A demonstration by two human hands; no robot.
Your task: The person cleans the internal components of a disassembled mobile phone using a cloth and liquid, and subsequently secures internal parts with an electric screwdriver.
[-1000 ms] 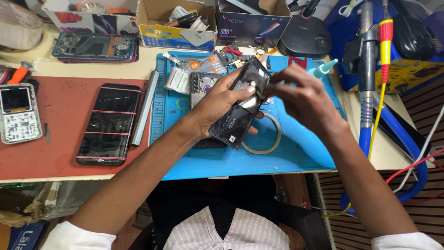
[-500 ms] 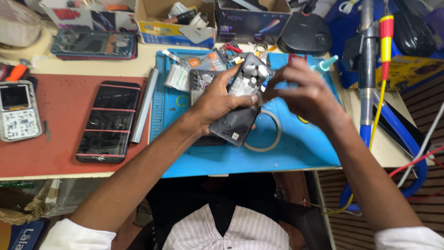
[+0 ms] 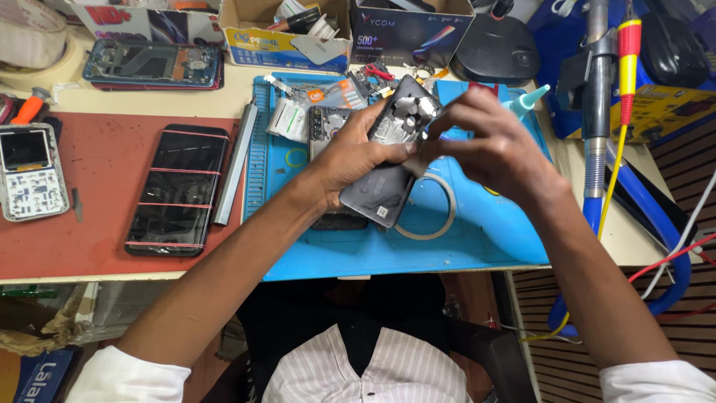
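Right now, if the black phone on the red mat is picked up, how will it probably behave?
The black phone looks flat and stiff, so it should not bend. Bands cross its glass, which may be loose or fragile. It lies flat on the red mat, so it will probably slide, not roll.

right hand fingertips blurred | opened phone partly hidden (by both hands) | tape roll cut off

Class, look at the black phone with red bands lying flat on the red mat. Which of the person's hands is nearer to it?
Left. The left hand grips an opened dark phone just right of the black phone with red bands; the right hand works farther right, beyond it.
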